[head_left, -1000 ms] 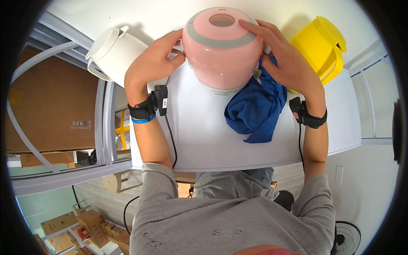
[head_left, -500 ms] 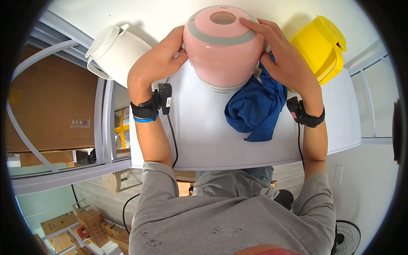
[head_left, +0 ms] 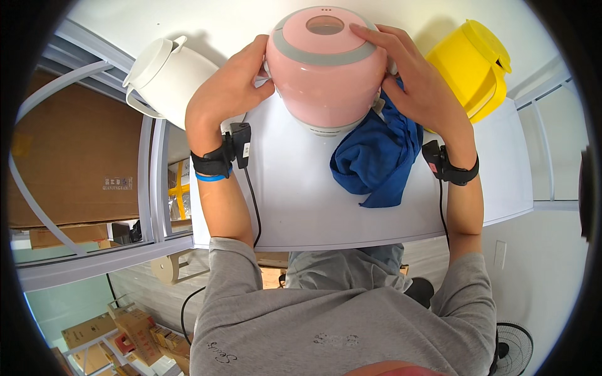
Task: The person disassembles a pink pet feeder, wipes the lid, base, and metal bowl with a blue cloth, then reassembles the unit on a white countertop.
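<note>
A rounded pink rice cooker (head_left: 329,81) with a grey band and an oval window in its lid stands at the far middle of the white table (head_left: 295,207). My left hand (head_left: 232,86) grips its left side, the fingertips hidden behind it. On the opposite side my right hand (head_left: 421,81) is closed on the cooker, thumb low and one finger stretched onto the lid. A crumpled blue cloth (head_left: 376,160) lies under my right hand, against the cooker's base.
A white jug (head_left: 182,78) stands to the far left, a yellow jug (head_left: 467,72) to the far right. Both wrists carry strapped black devices with cables hanging over the table's front edge. A metal frame with a cardboard box (head_left: 75,150) borders the left.
The rice cooker sits very slightly further left in the picture, with both hands still on it. The cloth and jugs look almost the same.
</note>
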The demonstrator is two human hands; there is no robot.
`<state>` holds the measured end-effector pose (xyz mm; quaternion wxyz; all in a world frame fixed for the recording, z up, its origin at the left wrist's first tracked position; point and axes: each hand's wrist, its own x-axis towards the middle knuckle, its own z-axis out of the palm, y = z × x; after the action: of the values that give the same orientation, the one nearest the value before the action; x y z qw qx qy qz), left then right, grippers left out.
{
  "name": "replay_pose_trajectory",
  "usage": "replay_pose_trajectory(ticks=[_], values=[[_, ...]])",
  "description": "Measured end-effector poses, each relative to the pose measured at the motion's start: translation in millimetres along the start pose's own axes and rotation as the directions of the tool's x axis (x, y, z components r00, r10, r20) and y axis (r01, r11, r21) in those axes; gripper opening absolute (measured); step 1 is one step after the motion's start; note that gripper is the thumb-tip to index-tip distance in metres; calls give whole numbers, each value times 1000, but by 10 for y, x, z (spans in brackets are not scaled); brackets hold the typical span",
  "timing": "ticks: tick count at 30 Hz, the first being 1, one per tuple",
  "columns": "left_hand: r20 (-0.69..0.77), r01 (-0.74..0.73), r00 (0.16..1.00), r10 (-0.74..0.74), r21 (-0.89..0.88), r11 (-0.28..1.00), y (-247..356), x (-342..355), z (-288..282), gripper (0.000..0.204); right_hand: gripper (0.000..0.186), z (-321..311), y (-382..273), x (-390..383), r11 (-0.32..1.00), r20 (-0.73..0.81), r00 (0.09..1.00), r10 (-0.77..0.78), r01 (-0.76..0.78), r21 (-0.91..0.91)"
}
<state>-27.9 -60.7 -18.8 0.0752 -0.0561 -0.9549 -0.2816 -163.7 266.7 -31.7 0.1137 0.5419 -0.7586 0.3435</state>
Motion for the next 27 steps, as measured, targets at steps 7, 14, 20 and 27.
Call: replay_pose_trajectory(ticks=[7,14,20,27], values=[[-91,-106,990,113,71,992,1,29,24,61,90,2,15,5,1000,-16,1000,-19,19,-1],[-86,-45,995,47,25,999,77,45,41,57,89,5,-6,3,1000,-17,1000,17,-17,0],[-67,-34,997,35,16,999,82,66,29,54,89,2,17,-4,1000,-26,1000,-11,10,-19],[-148,-59,983,110,316,947,-64,128,13,51,89,-9,15,-5,1000,-9,1000,-14,14,-10]])
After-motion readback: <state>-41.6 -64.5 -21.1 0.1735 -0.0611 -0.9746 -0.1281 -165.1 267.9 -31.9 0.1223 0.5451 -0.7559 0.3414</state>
